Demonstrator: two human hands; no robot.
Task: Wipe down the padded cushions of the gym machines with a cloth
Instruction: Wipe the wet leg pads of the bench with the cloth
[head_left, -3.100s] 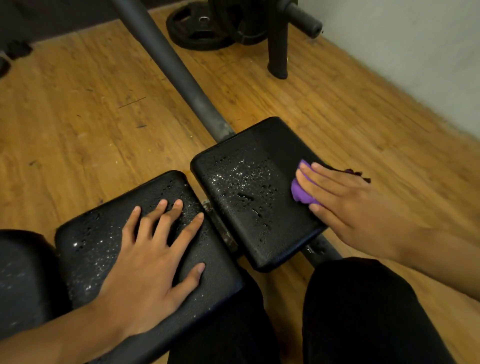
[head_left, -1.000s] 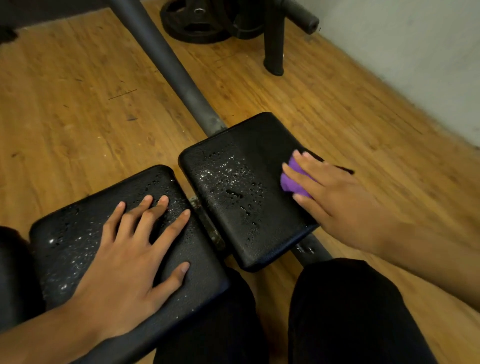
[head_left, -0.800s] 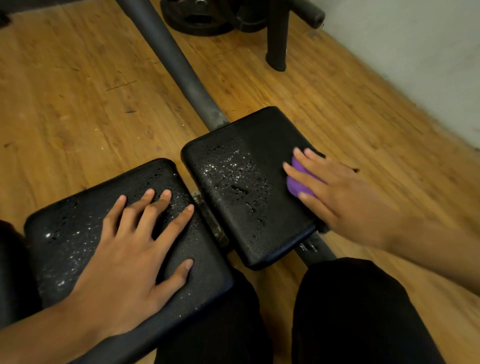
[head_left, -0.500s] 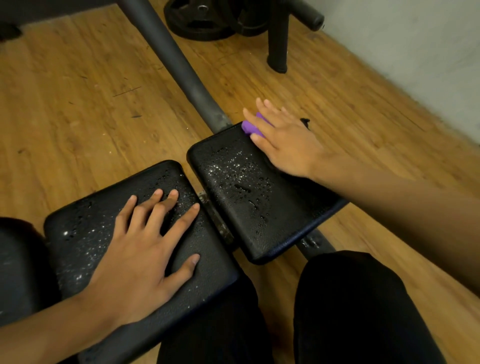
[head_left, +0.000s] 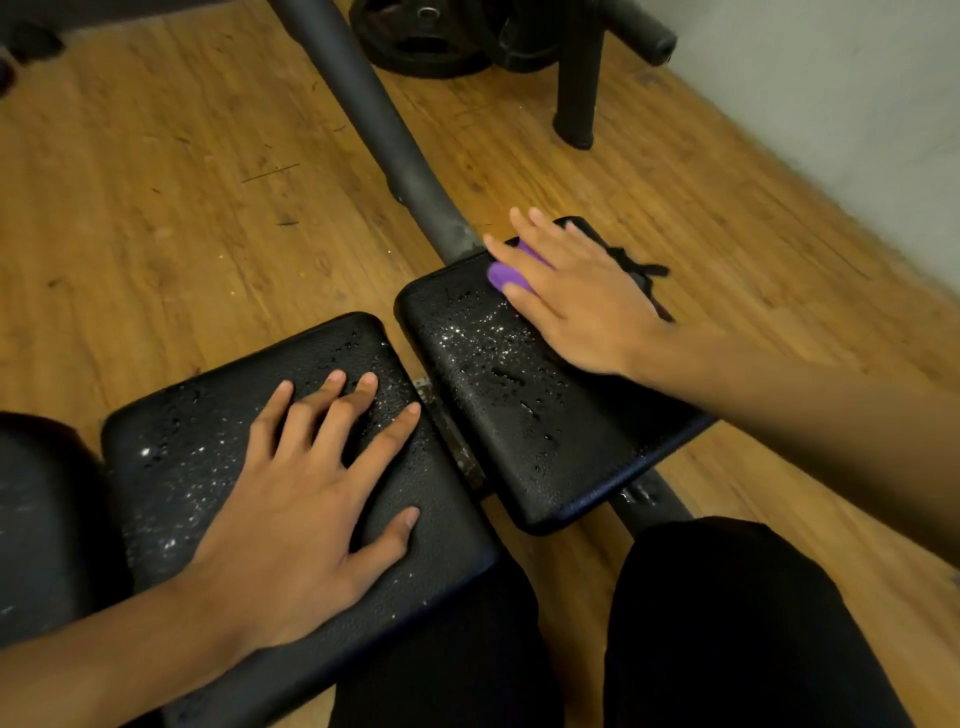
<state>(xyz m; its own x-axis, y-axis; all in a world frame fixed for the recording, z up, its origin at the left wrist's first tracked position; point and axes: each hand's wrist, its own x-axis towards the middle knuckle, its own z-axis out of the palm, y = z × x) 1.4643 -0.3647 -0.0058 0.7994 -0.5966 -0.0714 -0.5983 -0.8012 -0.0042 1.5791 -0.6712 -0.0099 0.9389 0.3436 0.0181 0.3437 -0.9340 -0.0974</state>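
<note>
Right hand (head_left: 576, 306) lay flat on the purple cloth (head_left: 506, 273). Its fingers (head_left: 535, 234) were straight and pressing down, not curled round it. The cloth was mostly hidden under the palm, at the far corner of the right cushion (head_left: 519, 415), just beside where the frame tube (head_left: 374, 119) met the pad. Left hand (head_left: 306, 499) was flat on the left cushion (head_left: 171, 457), fingers splayed, holding nothing, probably bracing.

Handling (judgement):
- The cloth looked light, soft and wadded, so palm pressure should be enough to move it without a grasp.
- Both cushions were beaded with droplets. Wet textured vinyl is probably slick, so the cloth could slip out from under the hand.
- The padding likely gives a little, and the cushions looked fixed to the frame.

Edges and room:
- The cloth sat at the far edge, with only tube and floor (head_left: 156, 218) beyond.
- The open run was back toward the person, and the droplet patch lay left of the hand.
- A narrow gap with a metal bracket (head_left: 452, 436) ran between the cushions, a snag risk.
- A black strap (head_left: 636, 265) hung at the far right corner.
</note>
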